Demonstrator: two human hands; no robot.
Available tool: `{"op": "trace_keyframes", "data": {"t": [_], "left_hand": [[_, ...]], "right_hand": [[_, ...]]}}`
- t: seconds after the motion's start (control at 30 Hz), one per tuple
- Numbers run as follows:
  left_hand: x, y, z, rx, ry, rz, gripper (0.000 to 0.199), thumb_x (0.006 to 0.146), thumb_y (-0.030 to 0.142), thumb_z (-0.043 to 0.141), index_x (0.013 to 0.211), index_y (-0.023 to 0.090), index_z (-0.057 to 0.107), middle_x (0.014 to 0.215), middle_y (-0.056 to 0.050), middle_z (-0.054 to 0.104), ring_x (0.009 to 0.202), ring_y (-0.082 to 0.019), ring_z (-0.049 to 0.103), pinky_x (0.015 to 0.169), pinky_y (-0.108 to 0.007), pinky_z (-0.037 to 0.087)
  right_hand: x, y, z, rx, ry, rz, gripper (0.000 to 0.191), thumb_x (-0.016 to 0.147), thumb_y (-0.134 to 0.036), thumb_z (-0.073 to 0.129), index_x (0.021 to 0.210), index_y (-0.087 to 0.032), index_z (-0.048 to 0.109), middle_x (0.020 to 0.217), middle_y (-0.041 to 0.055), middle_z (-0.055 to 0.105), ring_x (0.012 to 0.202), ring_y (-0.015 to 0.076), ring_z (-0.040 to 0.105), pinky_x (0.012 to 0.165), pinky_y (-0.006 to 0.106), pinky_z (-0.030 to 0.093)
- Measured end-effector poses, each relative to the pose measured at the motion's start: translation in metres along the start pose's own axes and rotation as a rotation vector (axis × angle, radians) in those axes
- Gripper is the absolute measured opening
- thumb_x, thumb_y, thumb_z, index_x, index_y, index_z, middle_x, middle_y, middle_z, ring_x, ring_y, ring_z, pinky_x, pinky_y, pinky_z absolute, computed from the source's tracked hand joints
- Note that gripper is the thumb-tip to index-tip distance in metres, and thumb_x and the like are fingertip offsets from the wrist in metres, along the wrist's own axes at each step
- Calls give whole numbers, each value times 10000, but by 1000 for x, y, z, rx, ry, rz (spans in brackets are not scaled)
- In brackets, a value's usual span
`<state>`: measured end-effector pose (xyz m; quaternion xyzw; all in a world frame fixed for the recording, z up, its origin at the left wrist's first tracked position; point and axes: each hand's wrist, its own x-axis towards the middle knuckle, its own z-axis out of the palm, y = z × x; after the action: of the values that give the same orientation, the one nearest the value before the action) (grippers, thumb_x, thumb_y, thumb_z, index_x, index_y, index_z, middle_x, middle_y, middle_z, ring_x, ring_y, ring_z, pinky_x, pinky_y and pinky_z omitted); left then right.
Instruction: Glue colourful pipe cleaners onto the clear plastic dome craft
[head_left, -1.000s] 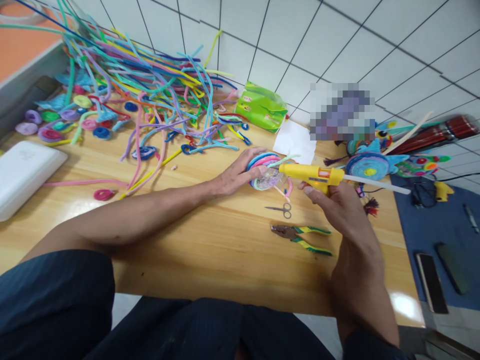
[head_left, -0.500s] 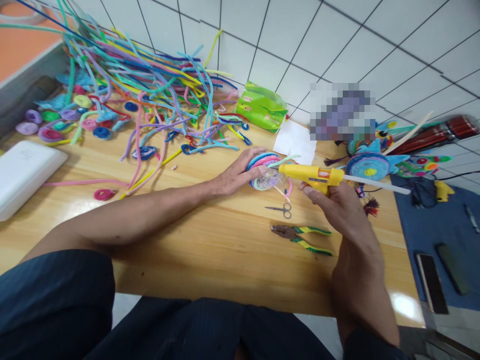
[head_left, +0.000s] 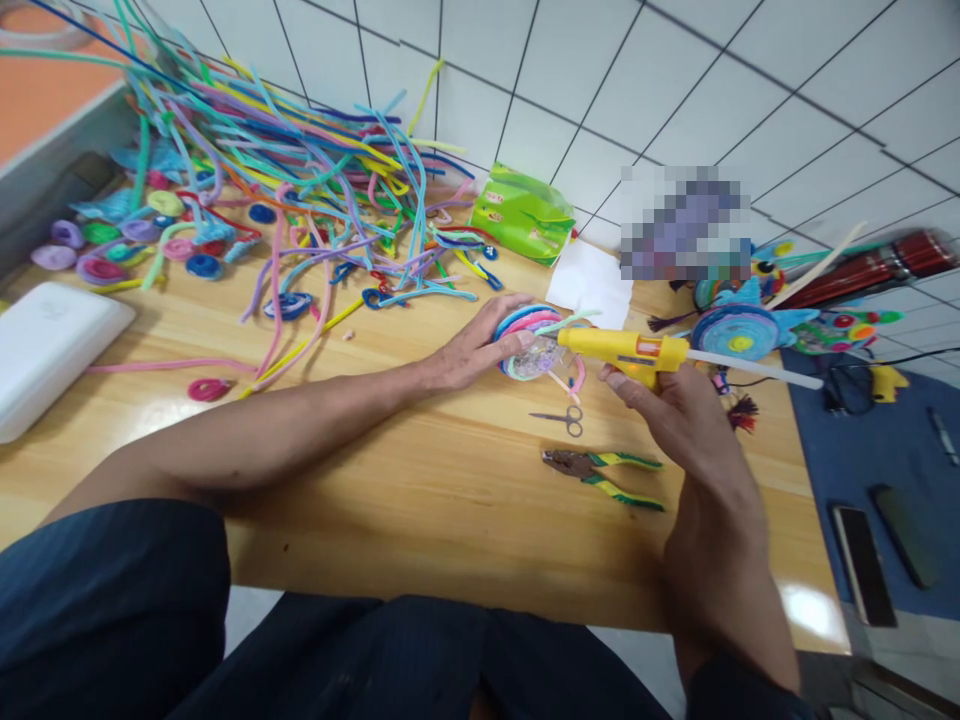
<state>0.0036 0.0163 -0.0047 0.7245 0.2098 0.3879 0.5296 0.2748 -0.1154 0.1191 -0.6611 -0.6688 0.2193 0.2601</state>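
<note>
My left hand [head_left: 480, 345] is wrapped round a round piece of coiled pipe cleaners [head_left: 525, 320] in blue, pink and pale green, its thumb on the near edge. A yellow glue gun [head_left: 611, 347] is gripped in my right hand [head_left: 667, 405], its nozzle at the pale green strand and the clear, shiny middle of the round piece. A white glue stick [head_left: 757, 368] sticks out from the gun's back. Small scissors [head_left: 559, 417] lie just below the round piece, and pliers [head_left: 600, 475] with green and yellow handles lie nearer to me.
Many pipe cleaners [head_left: 300, 160] and small coils are heaped at the back left. A white box [head_left: 56, 355] sits at the left. Behind my hands are a green packet [head_left: 521, 212] and white paper [head_left: 591, 285]. A blue fish-like piece [head_left: 735, 333] lies at the right.
</note>
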Motion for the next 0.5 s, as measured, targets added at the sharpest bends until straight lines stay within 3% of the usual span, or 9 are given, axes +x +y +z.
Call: {"op": "trace_keyframes", "data": {"t": [0.5], "left_hand": [[1,1,-1,4,-4,5,711,1091,737,649,1633,290,546,1698,-132,598,1611,-397,550,1440,-638,387]], "right_hand": [[0,-8,-4,-55,23,25,387,1000,-555,716,1150,-240,885,1150,118,909,1059,390,843,996,560,654]]}}
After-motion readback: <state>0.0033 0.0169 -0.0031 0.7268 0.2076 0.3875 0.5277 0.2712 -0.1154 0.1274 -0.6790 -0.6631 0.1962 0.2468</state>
